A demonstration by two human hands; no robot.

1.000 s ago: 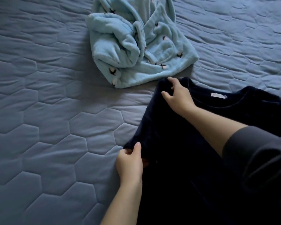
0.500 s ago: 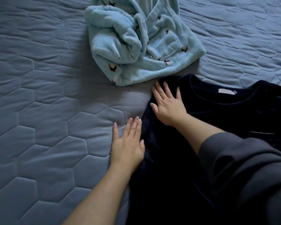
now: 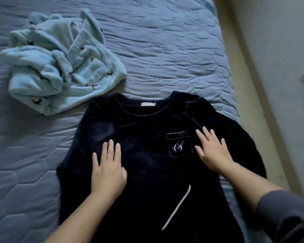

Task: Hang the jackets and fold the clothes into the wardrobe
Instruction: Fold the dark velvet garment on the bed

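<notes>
Your left hand lay flat, palm down, on the dark navy top. Its fingers were straight and close together, gripping nothing, and it rested on the left half of the chest. Your right hand lay flat on the top as well, with fingers spread and nothing held. Its thumb was just beside the edge of the chest pocket (the one with a pale embroidered mark). The top was spread front-up on the bed, over the blue quilted cover. Its neckline pointed away from you, with a small pale label showing inside the collar. A thin white stripe ran diagonally across the lower front, between your two forearms. Your left forearm was bare, and a grey sleeve covered the right one above the wrist. The light blue fleece garment sat in a crumpled heap on the bed, beyond the top and to its left. Its near edge came close to the top's shoulder, though I could not tell whether the two touched. A beige bed edge ran along the right side.
</notes>
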